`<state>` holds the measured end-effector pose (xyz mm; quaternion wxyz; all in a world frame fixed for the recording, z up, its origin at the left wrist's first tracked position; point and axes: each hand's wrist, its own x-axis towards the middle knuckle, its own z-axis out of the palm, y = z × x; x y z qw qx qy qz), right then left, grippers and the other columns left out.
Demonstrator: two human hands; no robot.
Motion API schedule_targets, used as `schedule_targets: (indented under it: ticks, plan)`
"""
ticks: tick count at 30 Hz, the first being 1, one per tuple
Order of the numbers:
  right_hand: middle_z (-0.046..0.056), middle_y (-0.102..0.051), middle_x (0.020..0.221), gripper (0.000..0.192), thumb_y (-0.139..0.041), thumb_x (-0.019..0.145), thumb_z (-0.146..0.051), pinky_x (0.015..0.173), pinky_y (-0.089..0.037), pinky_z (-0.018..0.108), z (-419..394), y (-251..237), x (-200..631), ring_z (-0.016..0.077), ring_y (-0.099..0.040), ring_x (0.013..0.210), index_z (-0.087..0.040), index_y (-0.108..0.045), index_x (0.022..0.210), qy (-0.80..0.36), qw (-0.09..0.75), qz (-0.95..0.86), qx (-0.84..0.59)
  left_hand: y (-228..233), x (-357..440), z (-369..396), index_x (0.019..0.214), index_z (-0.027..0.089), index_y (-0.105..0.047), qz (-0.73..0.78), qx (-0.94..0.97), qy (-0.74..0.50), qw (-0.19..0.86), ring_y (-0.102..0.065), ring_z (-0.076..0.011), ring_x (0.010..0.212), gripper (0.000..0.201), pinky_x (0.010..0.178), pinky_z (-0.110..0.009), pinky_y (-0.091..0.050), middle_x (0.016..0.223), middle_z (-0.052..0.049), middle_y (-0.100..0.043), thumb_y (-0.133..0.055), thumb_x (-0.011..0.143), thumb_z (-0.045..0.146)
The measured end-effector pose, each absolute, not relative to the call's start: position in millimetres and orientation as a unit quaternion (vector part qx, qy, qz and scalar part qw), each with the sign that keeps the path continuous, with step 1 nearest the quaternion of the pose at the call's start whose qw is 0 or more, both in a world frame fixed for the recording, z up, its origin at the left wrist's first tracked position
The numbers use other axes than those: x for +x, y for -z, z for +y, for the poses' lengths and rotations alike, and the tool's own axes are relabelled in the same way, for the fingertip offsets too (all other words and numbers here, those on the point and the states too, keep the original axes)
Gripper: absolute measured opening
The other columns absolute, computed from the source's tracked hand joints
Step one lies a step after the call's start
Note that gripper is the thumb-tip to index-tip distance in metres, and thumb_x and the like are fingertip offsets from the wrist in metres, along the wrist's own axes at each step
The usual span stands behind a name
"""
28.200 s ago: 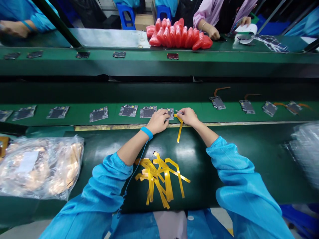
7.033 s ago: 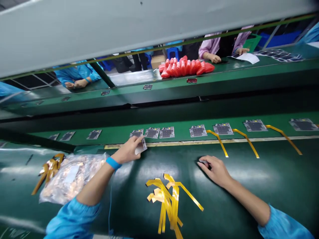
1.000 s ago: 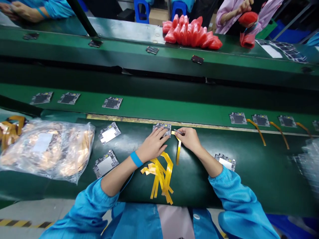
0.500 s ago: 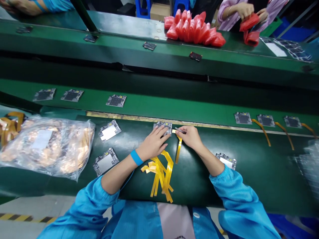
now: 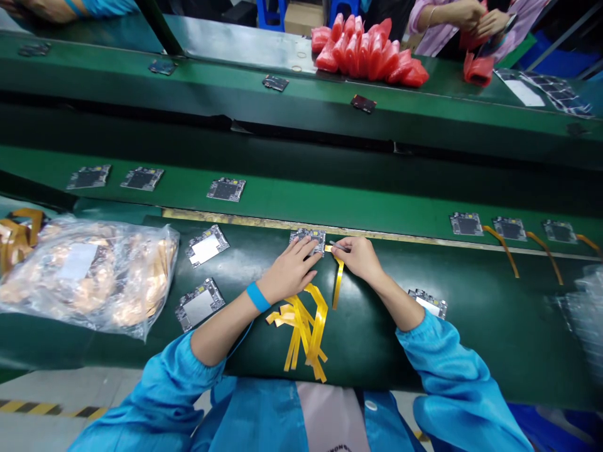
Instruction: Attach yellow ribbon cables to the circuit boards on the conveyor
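Note:
My left hand (image 5: 294, 267) lies flat over a circuit board (image 5: 320, 237), fingers stretched out and pressing on it at the belt's near edge. Much of the board is hidden under the fingers. Just right of it, my right hand (image 5: 362, 256) pinches a slim grey tool, which looks like tweezers (image 5: 340, 247), its tip pointing left. Below that tip, a yellow flex cable (image 5: 338, 285) runs from the board's right edge down the bench. A loose heap of flex cables (image 5: 306, 326) lies below my left hand.
Circuit boards (image 5: 207, 245) with pale plates lie by both my forearms. A clear bag of flex cables (image 5: 89, 276) is at left. Several boards (image 5: 226, 188) sit on the green belt (image 5: 330, 201), those at right with cables. Beyond, a co-worker's hands (image 5: 490, 24) handle red bubble-wrap pouches (image 5: 372, 53).
Boards on the near belt have shifted slightly right; those on the far belt slightly left. My hands hold nearly the same place. The co-worker's hands have moved over the red pouch.

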<state>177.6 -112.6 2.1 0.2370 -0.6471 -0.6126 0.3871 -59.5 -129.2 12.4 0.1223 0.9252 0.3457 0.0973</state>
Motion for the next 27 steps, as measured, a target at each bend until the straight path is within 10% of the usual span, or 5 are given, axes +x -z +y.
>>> schedule_targets:
  ticks: [27]
  plan:
    - [0.001,-0.081,0.09,0.012,-0.071,0.092,-0.033,0.069,-0.047,0.028,-111.8,-23.6,171.0,0.0223,-0.074,0.086,-0.026,-0.08,0.093,-0.346,0.131,-0.641,-0.673,-18.1,-33.8,-139.6,0.152,0.014,-0.054,0.403,0.913,-0.029,0.06,-0.042,-0.0433,0.149,0.059,0.123,-0.062,-0.033,0.156,-0.022,-0.051,-0.057,0.102,0.045]
